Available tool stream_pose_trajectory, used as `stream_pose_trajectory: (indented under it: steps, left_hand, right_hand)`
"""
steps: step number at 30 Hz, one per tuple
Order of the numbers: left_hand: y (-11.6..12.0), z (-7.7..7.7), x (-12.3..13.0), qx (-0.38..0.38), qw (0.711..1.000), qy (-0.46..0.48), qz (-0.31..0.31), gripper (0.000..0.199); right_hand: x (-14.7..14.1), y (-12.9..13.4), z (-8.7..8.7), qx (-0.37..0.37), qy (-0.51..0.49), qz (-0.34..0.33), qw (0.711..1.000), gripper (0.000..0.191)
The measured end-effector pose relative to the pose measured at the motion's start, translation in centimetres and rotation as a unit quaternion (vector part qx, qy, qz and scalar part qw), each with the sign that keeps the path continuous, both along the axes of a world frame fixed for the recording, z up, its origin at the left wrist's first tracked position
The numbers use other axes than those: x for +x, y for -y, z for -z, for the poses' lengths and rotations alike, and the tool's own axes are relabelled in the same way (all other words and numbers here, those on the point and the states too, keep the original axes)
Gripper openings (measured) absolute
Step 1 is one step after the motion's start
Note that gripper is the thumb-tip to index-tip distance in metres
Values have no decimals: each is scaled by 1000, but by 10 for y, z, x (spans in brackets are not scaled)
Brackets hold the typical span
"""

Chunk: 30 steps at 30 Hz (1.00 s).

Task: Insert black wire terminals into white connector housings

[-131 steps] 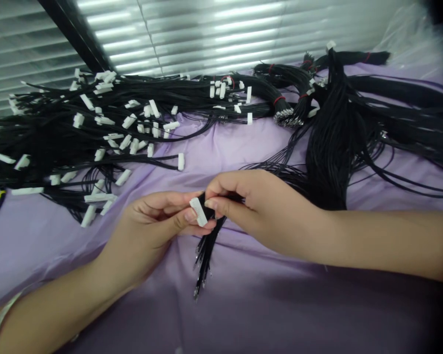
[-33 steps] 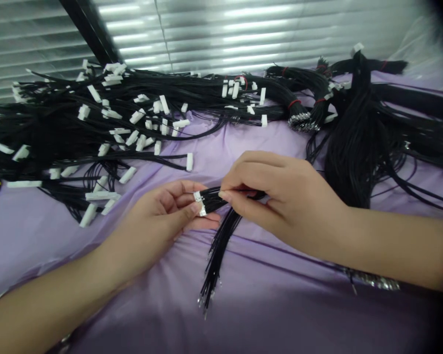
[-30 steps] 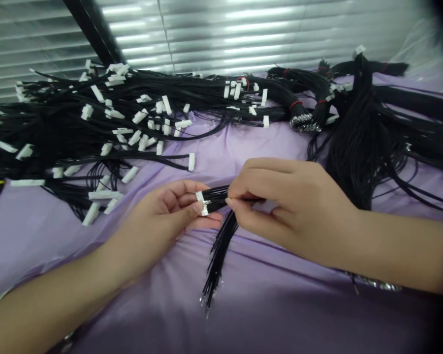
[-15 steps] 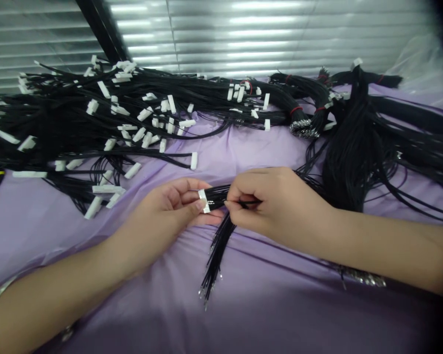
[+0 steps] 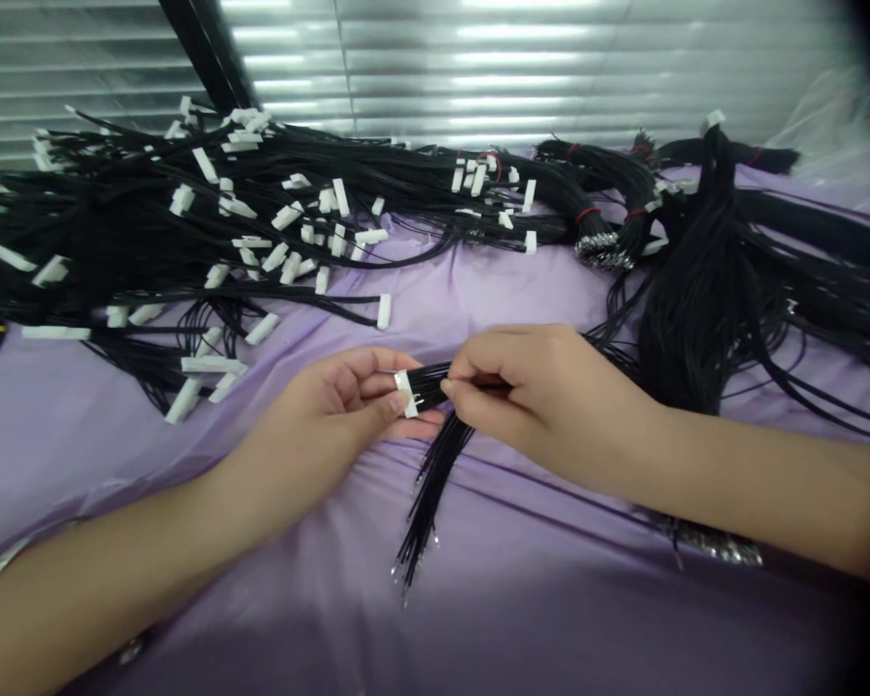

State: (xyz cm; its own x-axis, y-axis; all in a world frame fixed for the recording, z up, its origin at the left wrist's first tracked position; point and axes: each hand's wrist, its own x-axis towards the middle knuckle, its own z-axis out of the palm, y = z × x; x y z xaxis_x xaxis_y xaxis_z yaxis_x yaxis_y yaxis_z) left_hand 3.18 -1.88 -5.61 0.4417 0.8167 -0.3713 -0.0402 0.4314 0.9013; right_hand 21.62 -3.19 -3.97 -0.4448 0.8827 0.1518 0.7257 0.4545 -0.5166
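Note:
My left hand (image 5: 355, 394) pinches a white connector housing (image 5: 407, 393) between thumb and fingers. Several black wires run out of the housing's right side toward my right hand (image 5: 536, 382). That hand is closed, with thumb and forefinger pinching a black wire (image 5: 435, 385) just right of the housing; the exact wire end is partly hidden by the fingers. Beneath the right hand hangs a bundle of loose black wires (image 5: 435, 503), with small metal terminals at their lower tips.
A large heap of black wire harnesses (image 5: 116, 222) with white connectors lies at the back left. Wire bundles tied with red bands (image 5: 587, 213) and a thick wire hank (image 5: 685, 319) lie at the right. Purple sheeting (image 5: 319, 599) covers the table; window blinds (image 5: 420, 58) stand behind.
The view has shifted slightly. My right thumb and forefinger have closed in on the wire near the housing, and the hanging bundle has swung a little; the left hand keeps its hold.

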Motion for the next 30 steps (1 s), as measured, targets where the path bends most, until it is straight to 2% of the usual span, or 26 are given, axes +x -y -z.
stream_pose_trajectory:
  steps: [6,12,19,24,30]
  left_hand:
    - [0,0,0,11,1000,-3,7,11]
    - [0,-1,-1,-3,1000,-2,-7,13]
    - [0,0,0,-15,1000,1,-11,12]
    - [0,0,0,-17,1000,1,-14,12]
    - [0,0,0,7,1000,-7,-13,10]
  right_hand:
    - [1,1,1,6,30,12,999,19]
    - [3,0,3,16,19,-20,1000,13]
    - [2,-2,4,27,0,-21,999,11]
    - [1,-1,5,10,-14,-12,1000,11]
    - [-1,1,3,-28,-3,-2,1000,19]
